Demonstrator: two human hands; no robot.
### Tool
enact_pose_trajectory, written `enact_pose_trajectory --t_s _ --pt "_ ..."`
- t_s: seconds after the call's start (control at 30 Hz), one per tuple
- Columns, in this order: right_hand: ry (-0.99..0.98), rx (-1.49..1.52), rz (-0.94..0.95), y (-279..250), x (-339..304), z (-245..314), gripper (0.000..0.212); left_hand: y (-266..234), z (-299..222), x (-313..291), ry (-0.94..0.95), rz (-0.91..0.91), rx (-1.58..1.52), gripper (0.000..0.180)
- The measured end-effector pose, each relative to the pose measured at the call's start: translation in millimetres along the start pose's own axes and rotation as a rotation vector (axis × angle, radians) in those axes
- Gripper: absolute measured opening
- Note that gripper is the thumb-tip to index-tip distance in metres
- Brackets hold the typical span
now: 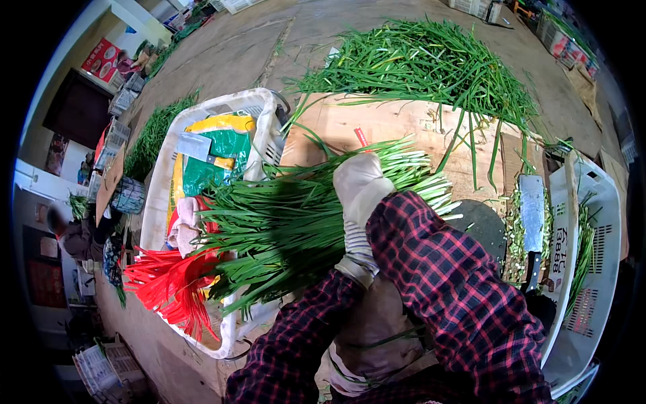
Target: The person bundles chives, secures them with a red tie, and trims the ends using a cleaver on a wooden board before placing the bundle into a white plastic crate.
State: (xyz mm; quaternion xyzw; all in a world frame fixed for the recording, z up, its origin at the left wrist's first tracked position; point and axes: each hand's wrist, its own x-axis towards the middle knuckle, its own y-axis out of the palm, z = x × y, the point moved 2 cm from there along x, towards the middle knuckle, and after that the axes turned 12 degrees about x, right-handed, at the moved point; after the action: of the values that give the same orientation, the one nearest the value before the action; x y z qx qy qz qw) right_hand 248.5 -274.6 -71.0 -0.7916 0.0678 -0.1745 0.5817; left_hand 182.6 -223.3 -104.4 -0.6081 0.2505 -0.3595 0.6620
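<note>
A thick bunch of garlic chives [282,209] lies across a wooden board, leaves to the left and pale cut stems to the right. My right hand [362,180], in a white glove, is closed over the bunch near its stem end. Close against it, my left hand [356,246] wears a white glove with a striped cuff; its fingers are hidden behind the right hand and the leaves. A narrow red strip [361,137] sticks up just beyond my right hand. Both plaid sleeves come in from below.
Loose chives [424,64] are heaped past the board [336,111]. Left, a white crate [161,175] carries a cleaver [194,145], plastic bags and red strips [168,283]. Right, another cleaver [531,212] lies among trimmings beside a white basket [605,256]. A person [81,236] sits far left.
</note>
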Motion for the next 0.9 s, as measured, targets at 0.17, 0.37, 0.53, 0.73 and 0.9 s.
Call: enact_pose_trajectory --t_s 0.17,0.37,0.53,0.73,0.9 --pt "-0.345 0.389 0.183 -14 -8 12 0.008 16 1 0 -0.033 -0.115 -0.082 0.048" --pt "-0.441 0.887 0.314 -32 -30 25 0.013 34 0 17 0.070 0.039 -0.075 0.052" --pt "-0.490 1.746 0.382 -101 -23 -36 0.018 33 21 6 0.004 -0.115 -0.311 0.059" --pt "0.078 1.140 0.028 0 11 -154 0.029 -18 -1 14 0.036 -0.225 -0.128 0.083" --pt "0.316 1.378 -0.101 -8 8 -175 0.020 -20 1 13 0.032 -0.238 -0.118 0.082"
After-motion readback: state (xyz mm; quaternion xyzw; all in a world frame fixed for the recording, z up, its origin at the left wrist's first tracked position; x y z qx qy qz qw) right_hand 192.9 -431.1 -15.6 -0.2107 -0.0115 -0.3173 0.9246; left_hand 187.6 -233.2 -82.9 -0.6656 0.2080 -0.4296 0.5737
